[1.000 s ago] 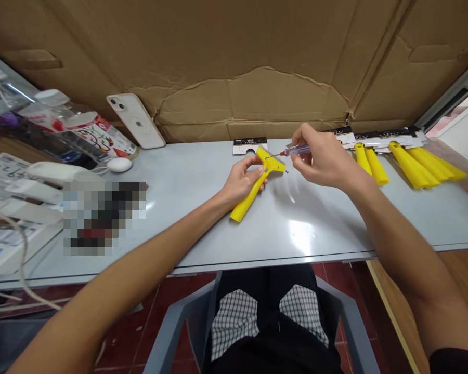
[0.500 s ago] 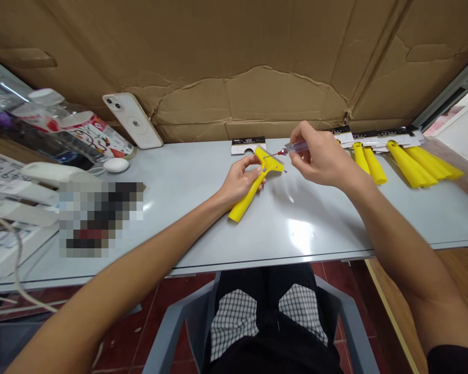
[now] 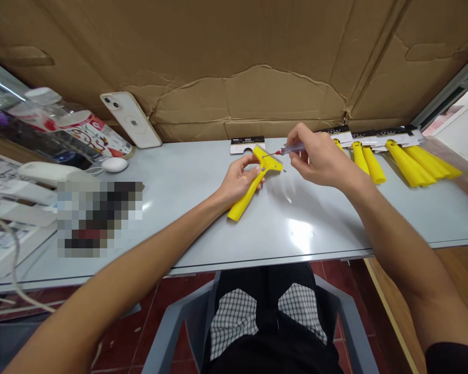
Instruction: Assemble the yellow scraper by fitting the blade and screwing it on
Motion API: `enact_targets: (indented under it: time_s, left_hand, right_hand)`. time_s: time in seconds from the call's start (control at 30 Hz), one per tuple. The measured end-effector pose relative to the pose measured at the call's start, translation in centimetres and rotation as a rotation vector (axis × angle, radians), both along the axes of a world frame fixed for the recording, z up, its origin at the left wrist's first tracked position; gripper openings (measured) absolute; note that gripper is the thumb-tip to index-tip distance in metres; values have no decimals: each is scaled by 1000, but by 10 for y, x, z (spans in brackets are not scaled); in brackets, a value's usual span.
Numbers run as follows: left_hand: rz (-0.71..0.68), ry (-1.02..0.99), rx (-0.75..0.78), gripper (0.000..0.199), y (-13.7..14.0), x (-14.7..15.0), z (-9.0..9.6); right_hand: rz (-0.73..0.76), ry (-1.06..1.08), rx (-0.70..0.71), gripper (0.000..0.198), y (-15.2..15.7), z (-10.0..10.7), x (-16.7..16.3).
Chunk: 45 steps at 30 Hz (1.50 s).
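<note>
My left hand (image 3: 239, 179) is closed around the neck of a yellow scraper (image 3: 245, 200), its handle slanting down to the left and its wide head up. In my right hand (image 3: 315, 156) is a screwdriver (image 3: 295, 148) with a clear handle and a red collar. Its thin shaft points left, and the tip meets the upper part of the scraper's head, at or close to a screw there. A small loose screw (image 3: 284, 171) lies on the table just right of the head. Behind the scraper lies a black and white card (image 3: 247, 144).
Several yellow scrapers (image 3: 407, 163) with black and white cards lie at the right. A white phone (image 3: 131, 120) leans on the cardboard (image 3: 203, 62) at the back. On the left are bottles (image 3: 97, 136), a white mouse (image 3: 115, 164), boxes and a cable. A blurred patch (image 3: 101, 218) hides something.
The screwdriver and my right hand have shifted very slightly left, with the tip staying at the scraper's head. My left hand keeps its hold. The whole view has drifted a little.
</note>
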<state>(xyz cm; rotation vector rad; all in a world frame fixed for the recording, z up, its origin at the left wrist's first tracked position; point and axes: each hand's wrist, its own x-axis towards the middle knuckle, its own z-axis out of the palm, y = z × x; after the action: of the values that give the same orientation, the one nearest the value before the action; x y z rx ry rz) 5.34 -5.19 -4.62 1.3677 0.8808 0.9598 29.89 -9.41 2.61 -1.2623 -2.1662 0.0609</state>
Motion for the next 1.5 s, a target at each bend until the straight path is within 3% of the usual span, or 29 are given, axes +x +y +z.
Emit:
enact_targets:
  time_s: [0.17,0.67,1.13,1.37,1.5]
  left_hand:
    - [1,-6,-3,33,-1,-1,1]
    - [10,-20,-8,34,-1,-1,1]
    - [-2,-4,-2,35,-1,0,0]
    - [4,-17,-2,32,-1,1,1]
    - [12,-12,-11,32,-1,1,2]
  right_hand:
    - [-25,16,34,21,5,-3,3]
    - [-35,8,46,26,5,-5,2]
    - [-52,-2,-10,22,4,0,2]
    - [3,-3,4,23,0,2,0]
    - [-56,-11,10,17,4,1,1]
